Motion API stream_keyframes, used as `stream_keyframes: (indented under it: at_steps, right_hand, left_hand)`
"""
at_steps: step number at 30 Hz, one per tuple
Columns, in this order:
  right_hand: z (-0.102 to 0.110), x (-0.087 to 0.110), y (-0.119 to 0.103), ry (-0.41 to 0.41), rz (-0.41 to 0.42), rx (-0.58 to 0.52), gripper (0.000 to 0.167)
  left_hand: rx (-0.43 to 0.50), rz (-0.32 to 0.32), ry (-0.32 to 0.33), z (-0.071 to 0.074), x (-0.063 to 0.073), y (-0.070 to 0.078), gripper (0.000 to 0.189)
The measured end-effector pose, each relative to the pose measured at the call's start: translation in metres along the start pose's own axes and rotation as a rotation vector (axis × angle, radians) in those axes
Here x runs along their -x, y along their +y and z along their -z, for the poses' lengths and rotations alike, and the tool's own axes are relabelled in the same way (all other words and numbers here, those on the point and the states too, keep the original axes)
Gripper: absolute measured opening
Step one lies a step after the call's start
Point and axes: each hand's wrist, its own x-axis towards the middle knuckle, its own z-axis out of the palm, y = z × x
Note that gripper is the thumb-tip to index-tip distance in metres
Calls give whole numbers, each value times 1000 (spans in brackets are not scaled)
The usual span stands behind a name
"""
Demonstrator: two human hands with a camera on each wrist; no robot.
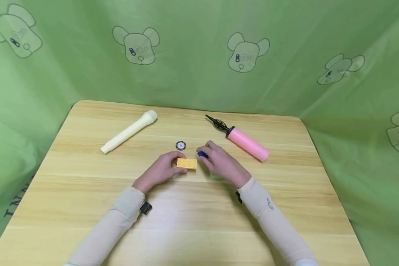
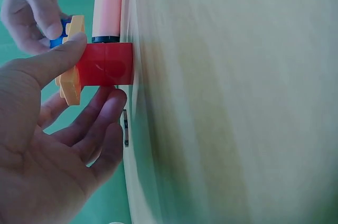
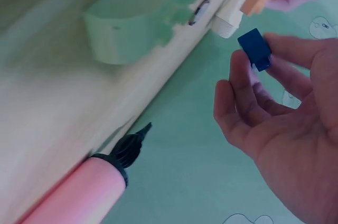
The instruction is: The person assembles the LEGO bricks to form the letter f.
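Note:
My left hand holds a yellow building brick between thumb and fingers. In the left wrist view this brick sits on top of two stacked red bricks, whose lower end is at the tabletop. My right hand pinches a small blue brick between thumb and fingertips, above the table and just right of the yellow brick. Below the right hand lies a pale green brick with a rounded end and studs, mostly covered by that hand in the head view.
Behind the hands lies a round black-and-white chip on the wooden table. A cream microphone lies at the back left, a pink hand pump with a black nozzle at the back right. Green curtain surrounds the table.

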Motion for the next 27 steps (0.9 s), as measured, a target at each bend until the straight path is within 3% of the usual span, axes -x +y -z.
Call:
stream_keyframes:
  at_steps: [15, 27]
  right_hand:
    - [10, -13, -29, -21, 62, -54, 52]
    - [0, -20, -37, -33, 97, -77, 38]
  left_hand:
    - [34, -18, 9, -2, 0, -3, 38]
    - [21, -23, 29, -2, 1, -3, 40]
